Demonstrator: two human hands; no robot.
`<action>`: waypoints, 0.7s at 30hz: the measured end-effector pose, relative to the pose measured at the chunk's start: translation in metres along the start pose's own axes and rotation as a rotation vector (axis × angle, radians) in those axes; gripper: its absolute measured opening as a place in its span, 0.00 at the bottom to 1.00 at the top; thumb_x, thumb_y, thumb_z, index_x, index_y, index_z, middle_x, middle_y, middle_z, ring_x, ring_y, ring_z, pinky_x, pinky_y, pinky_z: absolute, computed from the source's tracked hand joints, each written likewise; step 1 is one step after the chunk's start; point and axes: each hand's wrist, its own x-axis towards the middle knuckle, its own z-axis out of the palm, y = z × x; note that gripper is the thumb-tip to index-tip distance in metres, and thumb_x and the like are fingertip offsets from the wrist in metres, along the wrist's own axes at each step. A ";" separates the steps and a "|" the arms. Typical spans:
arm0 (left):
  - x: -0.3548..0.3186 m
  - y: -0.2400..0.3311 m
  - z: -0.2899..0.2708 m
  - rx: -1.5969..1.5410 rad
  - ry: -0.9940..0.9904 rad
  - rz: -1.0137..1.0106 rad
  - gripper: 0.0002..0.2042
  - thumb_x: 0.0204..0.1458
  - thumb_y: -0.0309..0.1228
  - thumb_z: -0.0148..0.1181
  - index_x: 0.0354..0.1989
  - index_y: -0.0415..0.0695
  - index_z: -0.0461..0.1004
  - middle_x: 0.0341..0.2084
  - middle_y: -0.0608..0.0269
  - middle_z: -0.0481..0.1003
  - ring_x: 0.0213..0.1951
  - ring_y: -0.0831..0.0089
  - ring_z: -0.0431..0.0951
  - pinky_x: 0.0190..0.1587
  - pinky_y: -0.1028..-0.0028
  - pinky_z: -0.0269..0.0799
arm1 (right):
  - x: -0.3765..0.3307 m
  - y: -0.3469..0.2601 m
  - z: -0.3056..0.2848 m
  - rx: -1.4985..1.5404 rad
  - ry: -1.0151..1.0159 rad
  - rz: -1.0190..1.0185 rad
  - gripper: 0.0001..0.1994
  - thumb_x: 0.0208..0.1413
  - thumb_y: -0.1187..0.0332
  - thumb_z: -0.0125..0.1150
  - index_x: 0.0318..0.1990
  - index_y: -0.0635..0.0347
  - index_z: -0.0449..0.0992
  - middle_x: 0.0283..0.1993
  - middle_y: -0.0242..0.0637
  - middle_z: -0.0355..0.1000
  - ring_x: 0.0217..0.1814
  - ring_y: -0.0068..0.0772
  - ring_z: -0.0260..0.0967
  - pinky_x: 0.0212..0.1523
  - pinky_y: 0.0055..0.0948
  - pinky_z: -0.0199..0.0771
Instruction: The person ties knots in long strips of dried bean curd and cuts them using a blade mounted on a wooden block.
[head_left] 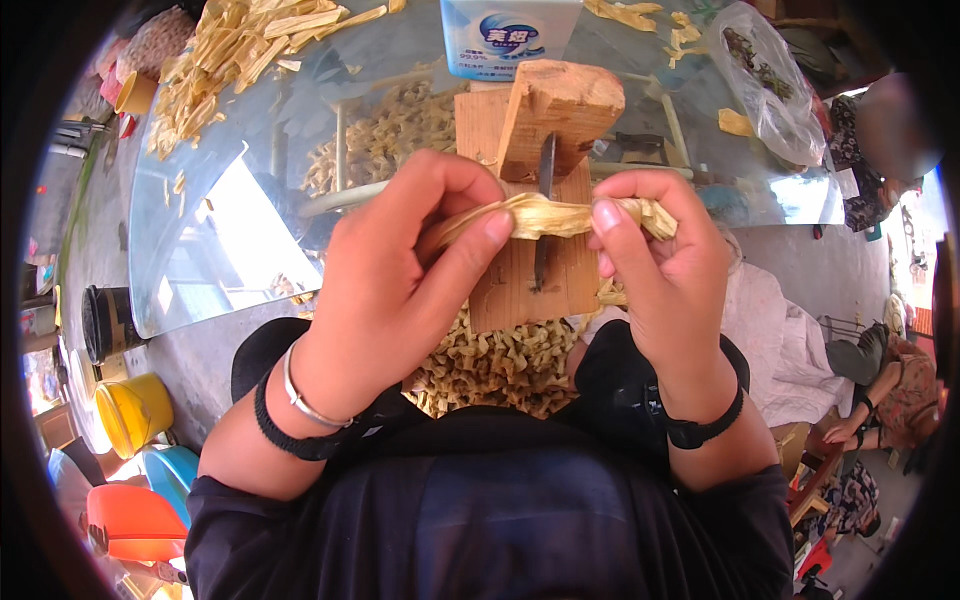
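- My left grip [395, 265] and right grip [668, 265] pinch a wrinkled, fibrous yellow strip [553, 218].
- Beneath: narrow dark metal bar [541, 262], flat brown wooden board [575, 280].

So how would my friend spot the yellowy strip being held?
Find the big glass table, then the chunky wooden block in the picture's upper middle. Just below that block, the bunched yellowish strip stretches between the left hand and right hand. Similar strips lie heaped on the glass, but only this one is held.
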 end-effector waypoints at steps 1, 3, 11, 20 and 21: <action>0.002 -0.001 0.001 0.018 -0.022 -0.018 0.08 0.59 0.26 0.59 0.42 0.37 0.68 0.31 0.69 0.72 0.33 0.86 0.70 0.36 0.83 0.65 | 0.002 0.005 0.001 -0.046 0.008 -0.029 0.05 0.58 0.73 0.63 0.39 0.61 0.75 0.31 0.23 0.72 0.27 0.10 0.63 0.28 0.13 0.63; 0.006 -0.001 0.004 0.049 -0.069 -0.046 0.07 0.59 0.25 0.60 0.40 0.37 0.69 0.30 0.69 0.73 0.33 0.86 0.70 0.36 0.83 0.66 | 0.004 0.009 0.003 -0.211 -0.015 -0.023 0.04 0.58 0.74 0.62 0.39 0.62 0.75 0.32 0.25 0.71 0.30 0.10 0.63 0.30 0.14 0.63; -0.018 0.009 -0.005 -0.381 0.128 -0.108 0.08 0.61 0.27 0.56 0.45 0.36 0.71 0.29 0.67 0.74 0.33 0.82 0.72 0.35 0.79 0.69 | -0.007 -0.009 -0.031 -0.407 -0.536 -0.600 0.18 0.56 0.58 0.65 0.46 0.62 0.78 0.41 0.39 0.70 0.34 0.27 0.67 0.33 0.22 0.65; -0.048 0.031 0.021 -0.372 -0.193 0.164 0.12 0.59 0.29 0.57 0.50 0.40 0.69 0.59 0.47 0.60 0.58 0.67 0.65 0.58 0.67 0.63 | -0.049 -0.013 0.019 -0.318 -0.249 -0.621 0.11 0.52 0.74 0.67 0.42 0.60 0.76 0.40 0.38 0.74 0.41 0.40 0.75 0.38 0.31 0.76; -0.051 0.033 0.024 -0.433 -0.169 0.086 0.13 0.58 0.30 0.59 0.49 0.40 0.70 0.56 0.49 0.62 0.55 0.66 0.68 0.54 0.68 0.65 | -0.047 -0.012 0.018 -0.200 -0.269 -0.618 0.08 0.54 0.74 0.64 0.42 0.61 0.76 0.39 0.38 0.75 0.42 0.40 0.76 0.39 0.32 0.76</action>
